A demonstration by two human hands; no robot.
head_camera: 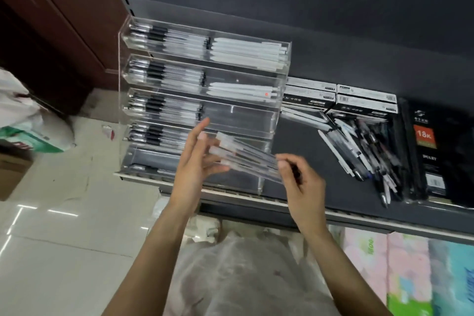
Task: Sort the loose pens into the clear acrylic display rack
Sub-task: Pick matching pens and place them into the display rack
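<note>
A clear acrylic display rack [278,100] with several tiers stands on the left of a dark shelf [307,161]. Its left compartments hold black-grip pens, its upper right ones white pens. In front of the rack's lower tiers I hold a bundle of clear-barrelled pens [246,156] between both hands. My left hand [197,159] steadies the bundle's left end with fingers spread. My right hand [300,177] pinches the right end. A heap of loose pens [364,149] lies on the shelf to the right of the rack.
White and black pen boxes [341,97] are stacked behind the loose heap. Black packaged notebooks [436,151] lie at the far right. Below the shelf edge sit plastic-wrapped goods [256,277] and tissue packs [410,277]. Tiled floor, a carton and bags are at the left.
</note>
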